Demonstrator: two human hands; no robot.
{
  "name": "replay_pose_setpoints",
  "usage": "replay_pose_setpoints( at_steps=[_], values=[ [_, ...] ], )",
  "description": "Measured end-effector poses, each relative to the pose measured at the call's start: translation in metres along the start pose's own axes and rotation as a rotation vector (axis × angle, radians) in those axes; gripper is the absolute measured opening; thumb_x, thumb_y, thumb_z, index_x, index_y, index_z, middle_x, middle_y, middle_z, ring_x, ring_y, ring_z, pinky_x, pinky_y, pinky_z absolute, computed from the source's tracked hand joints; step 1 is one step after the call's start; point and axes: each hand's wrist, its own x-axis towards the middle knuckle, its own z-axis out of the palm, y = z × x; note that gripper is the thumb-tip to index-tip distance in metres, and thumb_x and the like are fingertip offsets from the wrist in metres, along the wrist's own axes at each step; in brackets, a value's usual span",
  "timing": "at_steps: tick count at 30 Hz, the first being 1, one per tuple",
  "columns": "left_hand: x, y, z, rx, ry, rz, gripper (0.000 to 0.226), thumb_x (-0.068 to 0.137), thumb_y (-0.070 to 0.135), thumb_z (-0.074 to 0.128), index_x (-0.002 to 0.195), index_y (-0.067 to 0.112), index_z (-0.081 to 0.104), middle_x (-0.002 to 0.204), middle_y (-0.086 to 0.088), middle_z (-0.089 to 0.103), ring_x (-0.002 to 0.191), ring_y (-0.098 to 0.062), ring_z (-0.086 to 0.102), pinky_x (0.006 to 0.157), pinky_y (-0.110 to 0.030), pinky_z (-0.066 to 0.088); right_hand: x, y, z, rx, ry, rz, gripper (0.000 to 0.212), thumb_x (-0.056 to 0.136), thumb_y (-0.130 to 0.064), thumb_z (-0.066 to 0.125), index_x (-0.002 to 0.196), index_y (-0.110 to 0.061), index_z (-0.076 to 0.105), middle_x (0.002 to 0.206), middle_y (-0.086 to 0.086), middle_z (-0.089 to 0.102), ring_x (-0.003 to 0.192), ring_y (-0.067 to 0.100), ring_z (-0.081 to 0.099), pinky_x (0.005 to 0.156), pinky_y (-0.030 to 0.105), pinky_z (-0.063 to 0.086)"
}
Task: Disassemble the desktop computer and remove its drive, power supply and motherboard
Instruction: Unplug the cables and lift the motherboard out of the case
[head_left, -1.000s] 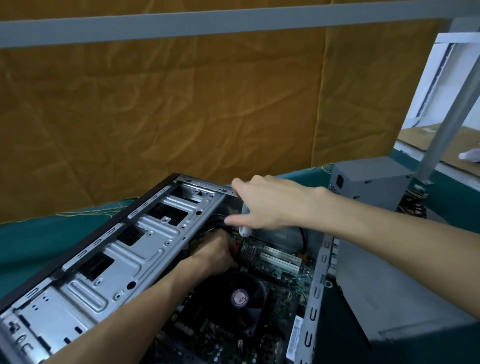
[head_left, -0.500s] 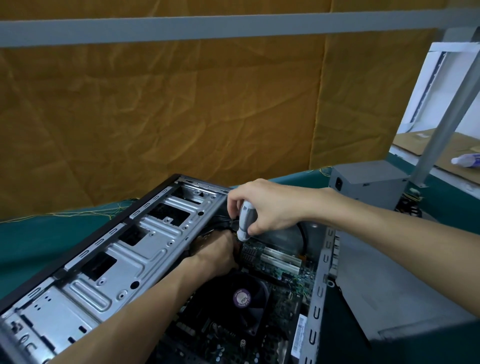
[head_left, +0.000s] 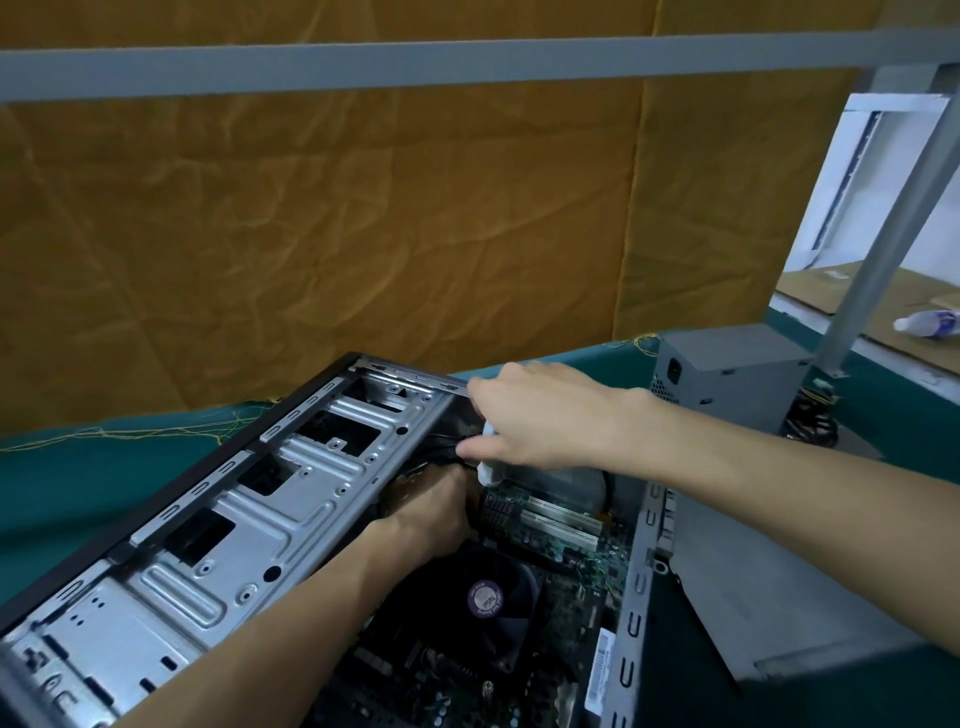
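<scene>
An open desktop case (head_left: 291, 499) lies on its side on the green cloth, its metal drive cage on the left. Inside sits the green motherboard (head_left: 571, 551) with white slots and a black cooler fan (head_left: 483, 603). My right hand (head_left: 545, 421) grips the white-grey handle of a screwdriver (head_left: 488, 470) that points down into the far corner of the case. My left hand (head_left: 436, 512) reaches deep beside the drive cage near the screwdriver tip, fingers curled; whatever it holds is hidden. A grey power supply (head_left: 732, 374) stands outside the case, at the right.
A grey side panel (head_left: 753, 587) lies flat to the right of the case. A grey frame post (head_left: 872, 234) stands at the right and a bar crosses overhead. Behind are an orange cloth wall, cardboard and a plastic bottle (head_left: 930, 322).
My right hand has turned on the screwdriver handle, from fingers spread to wrapped and back to an extended grip. My left hand stays low beside the tip.
</scene>
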Motion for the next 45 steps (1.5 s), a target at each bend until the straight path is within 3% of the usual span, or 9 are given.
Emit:
replay_pose_setpoints(
  at_steps=[4, 8, 13, 18, 22, 27, 32, 37, 45],
  values=[
    [0.0, 0.0, -0.001, 0.025, -0.001, -0.019, 0.041, 0.075, 0.037, 0.081, 0.109, 0.022, 0.064, 0.107, -0.007, 0.069, 0.1, -0.031, 0.067, 0.085, -0.041, 0.056, -0.003, 0.008, -0.007, 0.381, -0.195, -0.081, 0.04, 0.083, -0.027, 0.078, 0.115, -0.028, 0.055, 0.099, -0.006, 0.063, 0.092, 0.016, 0.058, 0.065, 0.036, 0.048],
    [0.001, 0.0, 0.001, 0.04, -0.004, 0.002, 0.047, 0.082, 0.033, 0.078, 0.124, 0.02, 0.061, 0.116, -0.007, 0.069, 0.107, -0.031, 0.066, 0.09, -0.04, 0.054, -0.006, 0.0, 0.004, 0.032, -0.006, 0.016, 0.049, 0.09, -0.063, 0.062, 0.109, -0.02, 0.047, 0.081, -0.002, 0.053, 0.069, 0.019, 0.052, 0.052, 0.034, 0.035],
    [0.001, 0.003, -0.004, 0.055, -0.034, -0.013, 0.034, 0.079, 0.033, 0.08, 0.105, 0.02, 0.063, 0.107, -0.009, 0.069, 0.099, -0.032, 0.066, 0.083, -0.042, 0.055, -0.005, 0.007, -0.003, 0.409, -0.185, -0.095, 0.042, 0.083, -0.023, 0.079, 0.116, -0.027, 0.054, 0.101, -0.007, 0.067, 0.092, 0.005, 0.056, 0.078, 0.038, 0.052],
    [0.003, 0.0, 0.0, 0.056, -0.018, 0.004, 0.038, 0.08, 0.032, 0.08, 0.112, 0.022, 0.064, 0.108, -0.007, 0.07, 0.1, -0.032, 0.067, 0.082, -0.038, 0.054, -0.005, -0.001, 0.005, -0.031, 0.027, 0.016, 0.047, 0.088, -0.059, 0.066, 0.106, -0.019, 0.05, 0.076, -0.004, 0.046, 0.077, 0.027, 0.054, 0.052, 0.035, 0.034],
    [0.007, -0.001, -0.001, 0.04, -0.026, -0.001, 0.037, 0.074, 0.036, 0.082, 0.103, 0.022, 0.064, 0.1, -0.008, 0.071, 0.092, -0.031, 0.068, 0.078, -0.037, 0.056, -0.006, 0.009, 0.001, 0.354, -0.081, -0.081, 0.036, 0.084, -0.025, 0.077, 0.115, -0.027, 0.058, 0.096, -0.007, 0.057, 0.096, 0.015, 0.054, 0.069, 0.034, 0.046],
    [0.01, -0.002, -0.002, 0.041, -0.061, 0.04, 0.043, 0.074, 0.035, 0.084, 0.109, 0.022, 0.064, 0.105, -0.007, 0.07, 0.095, -0.03, 0.068, 0.08, -0.037, 0.056, -0.005, 0.004, 0.008, 0.069, 0.044, 0.018, 0.05, 0.09, -0.062, 0.063, 0.115, -0.021, 0.051, 0.079, -0.007, 0.051, 0.077, 0.023, 0.056, 0.054, 0.035, 0.036],
    [0.01, 0.0, -0.006, 0.021, -0.048, 0.008, 0.033, 0.069, 0.034, 0.085, 0.079, 0.027, 0.054, 0.092, -0.006, 0.071, 0.087, -0.029, 0.07, 0.068, -0.033, 0.055, -0.001, 0.013, -0.001, 0.416, -0.133, -0.066, 0.041, 0.082, -0.028, 0.08, 0.115, -0.029, 0.054, 0.095, -0.014, 0.058, 0.093, 0.01, 0.054, 0.074, 0.036, 0.05],
    [0.009, 0.002, -0.006, 0.035, -0.06, 0.034, 0.032, 0.072, 0.031, 0.084, 0.088, 0.028, 0.056, 0.09, -0.004, 0.067, 0.09, -0.029, 0.069, 0.072, -0.033, 0.055, 0.001, 0.01, 0.008, 0.136, 0.059, 0.02, 0.052, 0.086, -0.06, 0.069, 0.115, -0.021, 0.051, 0.078, -0.007, 0.049, 0.069, 0.012, 0.052, 0.049, 0.03, 0.031],
    [0.008, 0.007, -0.008, 0.083, -0.043, -0.012, 0.032, 0.071, 0.034, 0.081, 0.095, 0.018, 0.068, 0.091, -0.005, 0.073, 0.086, -0.028, 0.072, 0.068, -0.03, 0.053, -0.015, 0.028, -0.009, 0.442, 0.217, 0.046, 0.024, 0.079, -0.047, 0.079, 0.08, -0.028, 0.064, 0.065, -0.014, 0.061, 0.067, -0.003, 0.058, 0.051, 0.016, 0.038]
  ],
)
